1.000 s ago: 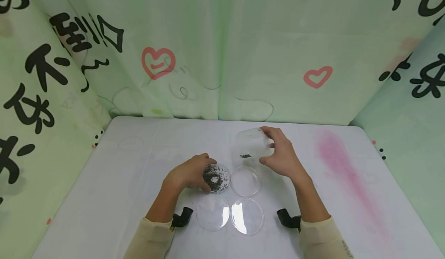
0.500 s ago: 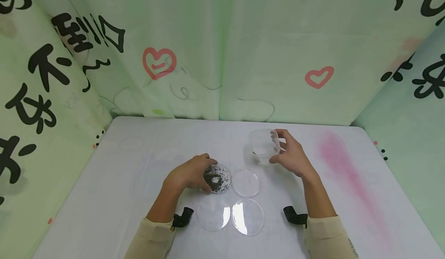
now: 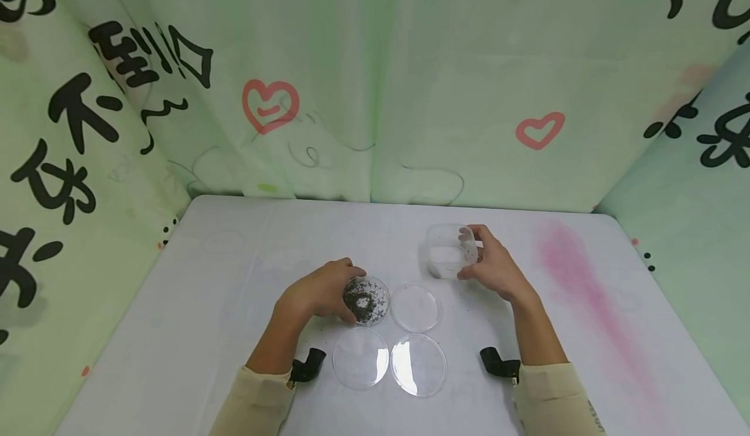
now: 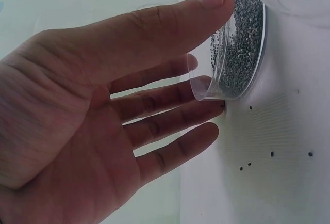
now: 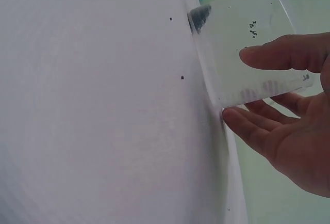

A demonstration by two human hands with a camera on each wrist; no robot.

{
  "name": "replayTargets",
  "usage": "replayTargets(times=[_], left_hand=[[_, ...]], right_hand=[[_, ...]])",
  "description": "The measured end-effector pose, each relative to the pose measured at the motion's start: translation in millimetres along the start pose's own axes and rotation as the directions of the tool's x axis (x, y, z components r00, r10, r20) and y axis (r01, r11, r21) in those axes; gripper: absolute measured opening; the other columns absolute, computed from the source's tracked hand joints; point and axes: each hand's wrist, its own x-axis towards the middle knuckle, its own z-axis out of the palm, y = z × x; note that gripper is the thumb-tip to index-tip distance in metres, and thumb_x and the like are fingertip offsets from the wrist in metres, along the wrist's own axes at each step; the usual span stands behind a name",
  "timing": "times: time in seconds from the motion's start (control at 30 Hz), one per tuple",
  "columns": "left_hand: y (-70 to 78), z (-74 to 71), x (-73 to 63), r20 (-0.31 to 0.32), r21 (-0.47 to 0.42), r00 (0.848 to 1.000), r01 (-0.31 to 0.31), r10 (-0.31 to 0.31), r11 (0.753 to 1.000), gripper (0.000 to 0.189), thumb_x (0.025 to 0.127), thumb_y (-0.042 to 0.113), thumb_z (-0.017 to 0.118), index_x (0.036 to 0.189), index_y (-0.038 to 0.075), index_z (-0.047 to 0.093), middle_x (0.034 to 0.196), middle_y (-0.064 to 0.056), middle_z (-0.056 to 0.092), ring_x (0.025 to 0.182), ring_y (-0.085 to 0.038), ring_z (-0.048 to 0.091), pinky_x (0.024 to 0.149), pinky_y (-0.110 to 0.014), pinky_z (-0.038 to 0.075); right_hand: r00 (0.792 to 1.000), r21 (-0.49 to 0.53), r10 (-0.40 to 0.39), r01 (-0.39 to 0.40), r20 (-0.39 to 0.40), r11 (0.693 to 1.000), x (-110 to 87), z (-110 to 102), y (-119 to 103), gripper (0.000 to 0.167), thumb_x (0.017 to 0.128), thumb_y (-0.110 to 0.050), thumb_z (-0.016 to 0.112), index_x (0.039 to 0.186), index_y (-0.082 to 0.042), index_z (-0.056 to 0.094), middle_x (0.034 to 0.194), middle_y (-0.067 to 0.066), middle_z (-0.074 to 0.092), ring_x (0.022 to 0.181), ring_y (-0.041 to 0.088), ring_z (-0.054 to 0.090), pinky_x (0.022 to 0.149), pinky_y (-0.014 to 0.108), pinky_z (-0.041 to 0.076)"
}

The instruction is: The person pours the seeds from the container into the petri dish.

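Observation:
In the head view my left hand [image 3: 322, 289] holds a clear petri dish [image 3: 366, 300] by its side, thumb near and fingers on the far side. Small dark grains [image 4: 247, 43] cover its bottom, with a pale patch at the middle. My right hand [image 3: 494, 260] grips a clear plastic tub [image 3: 448, 250] at the back of the table. A small heap of dark grains [image 5: 200, 17] lies in one bottom corner of the tub, and a few grains cling to its wall. Beside the grain-filled dish lies a second clear petri dish [image 3: 415, 308] with no grains visible in it.
Two clear round lids [image 3: 360, 358] lie side by side in front of the dishes. Stray grains [image 4: 272, 154] dot the white tablecloth [image 3: 234, 260]. A black curved mount [image 3: 498, 363] sticks out at each wrist. Green curtains [image 3: 375, 97] surround the table's back and sides.
My right hand has carried the tub to the right, away from the dishes, and brought it from tilted to more upright, down at the table. My left hand stays at the grain-filled dish.

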Motion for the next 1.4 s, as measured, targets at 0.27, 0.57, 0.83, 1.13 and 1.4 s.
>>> replayTargets(times=[0.27,0.57,0.83,1.13,1.4], left_hand=[[-2.4,-2.5,-2.4,-0.012,-0.001,1.0,0.016,-0.016,1.0,0.084,0.07,0.014,0.097,0.145,0.004,0.059,0.137,-0.015,0.058,0.13,-0.033,0.056,0.11,-0.05,0.048],[-6.1,-1.8,-2.2,-0.008,-0.003,1.0,0.02,-0.02,1.0,0.085,0.07,0.015,0.098,0.145,0.007,0.059,0.135,-0.013,0.059,0.129,-0.032,0.057,0.11,-0.049,0.048],[-5.2,-2.4,-2.2,-0.009,-0.001,1.0,0.01,-0.01,1.0,0.088,0.07,0.015,0.098,0.147,0.007,0.057,0.13,-0.012,0.059,0.124,-0.03,0.059,0.107,-0.048,0.05],[-1.0,1.2,-1.7,-0.018,-0.04,0.999,-0.04,0.039,0.998,0.094,0.069,0.016,0.098,0.151,0.012,0.052,0.126,-0.011,0.053,0.118,-0.027,0.058,0.103,-0.048,0.052],[0.7,4.3,0.3,-0.008,-0.028,0.999,-0.044,0.043,0.999,0.089,0.07,0.017,0.098,0.149,0.017,0.056,0.124,-0.008,0.052,0.117,-0.024,0.057,0.103,-0.046,0.053]], right_hand=[[1.0,-0.014,-0.002,0.002,0.025,1.0,-0.3,-3,7,0.09,0.076,0.004,0.076,0.155,-0.001,0.033,0.157,0.026,0.038,0.14,0.049,0.048,0.098,0.048,0.05],[0.989,-0.093,-0.147,0.149,0.031,0.984,-12.3,-15,-12,0.113,0.077,-0.003,0.087,0.166,-0.009,0.017,0.165,0.025,0.027,0.152,0.048,0.03,0.119,0.064,0.033],[0.864,-0.206,-0.488,0.458,-0.125,0.865,-30.4,-4,-55,0.095,0.076,0.002,0.088,0.157,-0.009,0.04,0.156,0.013,0.043,0.144,0.033,0.041,0.115,0.058,0.04],[0.831,-0.159,-0.541,0.555,0.127,0.816,-51.8,37,-97,0.082,0.078,-0.006,0.088,0.149,-0.017,0.048,0.149,-0.001,0.05,0.138,0.021,0.05,0.111,0.049,0.047],[0.785,-0.175,-0.463,0.567,0.412,0.805,-68.3,63,-108,0.061,0.079,-0.009,0.087,0.131,-0.023,0.06,0.133,-0.008,0.056,0.129,0.015,0.056,0.11,0.043,0.048]])
